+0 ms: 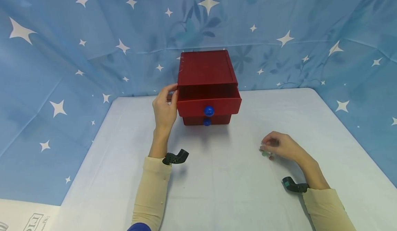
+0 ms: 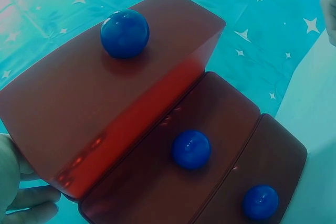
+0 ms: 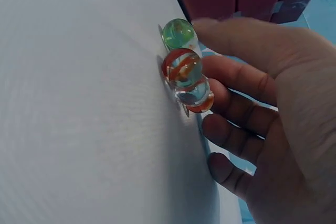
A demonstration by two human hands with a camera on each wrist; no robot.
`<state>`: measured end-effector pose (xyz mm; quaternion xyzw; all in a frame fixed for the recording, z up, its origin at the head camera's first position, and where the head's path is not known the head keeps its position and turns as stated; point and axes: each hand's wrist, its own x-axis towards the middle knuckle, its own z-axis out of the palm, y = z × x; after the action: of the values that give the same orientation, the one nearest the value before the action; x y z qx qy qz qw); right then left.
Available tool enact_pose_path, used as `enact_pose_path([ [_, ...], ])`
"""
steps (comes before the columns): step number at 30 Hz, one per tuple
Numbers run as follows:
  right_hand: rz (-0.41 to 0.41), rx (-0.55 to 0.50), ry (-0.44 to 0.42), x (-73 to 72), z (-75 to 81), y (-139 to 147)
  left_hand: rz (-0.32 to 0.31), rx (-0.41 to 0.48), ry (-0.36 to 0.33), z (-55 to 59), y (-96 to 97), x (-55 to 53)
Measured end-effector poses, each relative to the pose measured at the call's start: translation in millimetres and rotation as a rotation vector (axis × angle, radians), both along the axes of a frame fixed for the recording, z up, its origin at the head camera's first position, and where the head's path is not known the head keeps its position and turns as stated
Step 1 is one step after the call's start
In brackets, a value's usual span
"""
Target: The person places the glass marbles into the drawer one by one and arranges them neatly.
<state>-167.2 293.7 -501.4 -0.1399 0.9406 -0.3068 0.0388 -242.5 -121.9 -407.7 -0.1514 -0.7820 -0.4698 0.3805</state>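
A small red drawer cabinet [image 1: 204,69] with blue knobs stands at the back of the table, its top drawer [image 1: 198,107] pulled out. My left hand [image 1: 165,108] touches the cabinet's left side beside that drawer, fingers extended. In the left wrist view, its fingers [image 2: 34,203] show by the drawer's lower corner. Over at the right, my right hand [image 1: 283,146] is low over several glass marbles. The right wrist view shows a green marble [image 3: 178,33] near the thumb tip and an orange-swirled marble [image 3: 182,67] in front of the fingers, clustered on the table with clear and orange ones.
The white-covered table [image 1: 217,182] stretches around the cabinet. A blue curtain [image 1: 139,41] with white stars hangs directly behind and along the sides. Two lower drawers, with a middle knob [image 2: 191,149] and a bottom knob [image 2: 260,202], are closed.
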Motion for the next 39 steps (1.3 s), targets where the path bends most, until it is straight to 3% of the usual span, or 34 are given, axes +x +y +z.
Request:
enact_pose_path([
  [15, 0.033, -0.018, 0.032, 1.0, -0.7, -0.8, 0.004, 0.001, -0.015, 2.0, 0.2, 1.4],
  [39, 0.014, -0.011, -0.017, 1.3, -2.4, -0.6, 0.003, -0.005, -0.003, 0.6, -0.7, 1.0],
])
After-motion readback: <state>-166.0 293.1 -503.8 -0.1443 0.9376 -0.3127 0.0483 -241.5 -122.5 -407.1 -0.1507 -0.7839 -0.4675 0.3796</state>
